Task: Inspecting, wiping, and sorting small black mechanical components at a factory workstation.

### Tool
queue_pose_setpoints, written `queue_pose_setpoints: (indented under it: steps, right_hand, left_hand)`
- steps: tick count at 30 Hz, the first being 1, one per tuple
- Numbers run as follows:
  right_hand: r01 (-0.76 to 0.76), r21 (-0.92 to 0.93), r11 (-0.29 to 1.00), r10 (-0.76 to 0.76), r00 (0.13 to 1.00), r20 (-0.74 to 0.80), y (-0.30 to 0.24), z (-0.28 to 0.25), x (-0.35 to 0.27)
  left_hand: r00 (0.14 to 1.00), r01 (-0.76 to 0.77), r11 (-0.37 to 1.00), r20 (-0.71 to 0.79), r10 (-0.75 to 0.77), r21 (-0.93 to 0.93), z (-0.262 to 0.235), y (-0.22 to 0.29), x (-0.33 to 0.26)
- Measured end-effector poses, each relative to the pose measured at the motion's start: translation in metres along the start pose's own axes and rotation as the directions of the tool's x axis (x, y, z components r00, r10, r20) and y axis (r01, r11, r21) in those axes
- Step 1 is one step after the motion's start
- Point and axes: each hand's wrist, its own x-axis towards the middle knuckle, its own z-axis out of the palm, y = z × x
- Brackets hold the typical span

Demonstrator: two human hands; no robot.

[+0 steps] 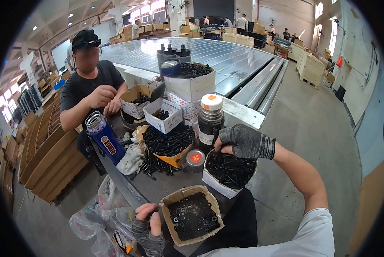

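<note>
Reaching into black bolt-like parts point(231, 172), our gloved right hand point(248, 142) bends its fingers down inside a white-walled box point(217, 184); thumb and forefinger are drawn narrow, but we cannot tell whether they hold a piece. That downward bend probably suits a loose pile. Left of those fingers and nearer us sits a cardboard box point(183, 193), dark washers point(196, 219) scattered over its floor, its walls presumably keeping small rings gathered. Our gloved left hand point(150, 235) is at its left side, thumb and fingertips slightly parted; whether they touch cardboard or grip anything, we cannot tell. Just beyond the right fingers stands a black flask point(210, 122), upright, likely set aside yet handy, with a round metal cap point(195, 159) to their left. Farther left, we see a heaped carton point(174, 160) and a blue bottle point(106, 139). Well beyond our left fingers, a co-worker point(93, 77) bends over an open box point(131, 108).
</note>
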Motion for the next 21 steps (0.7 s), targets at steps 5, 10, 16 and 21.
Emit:
queue_pose_setpoints:
  steps: [5, 10, 16, 21]
  right_hand:
    - [0.050, 0.037, 0.998, -0.054, 0.994, 0.096, 0.020, 0.011, 0.006]
    - [0.084, -0.134, 0.987, -0.081, 0.996, 0.031, 0.024, 0.020, 0.010]
    - [0.189, -0.577, 0.795, -0.267, 0.962, -0.052, 0.031, 0.049, -0.002]
    - [0.097, -0.694, 0.713, -0.238, 0.965, -0.110, 0.027, 0.063, -0.006]
  left_hand:
    - [0.998, 0.068, 0.992, -0.015, -0.067, 0.101, -0.010, -0.001, -0.002]
    - [0.993, 0.120, 0.988, -0.014, -0.119, 0.099, -0.015, -0.001, -0.006]
    - [0.996, 0.093, 0.993, -0.016, -0.092, 0.078, -0.020, -0.002, -0.011]
    - [0.987, 0.162, 0.986, -0.017, -0.162, 0.030, -0.022, -0.005, -0.017]
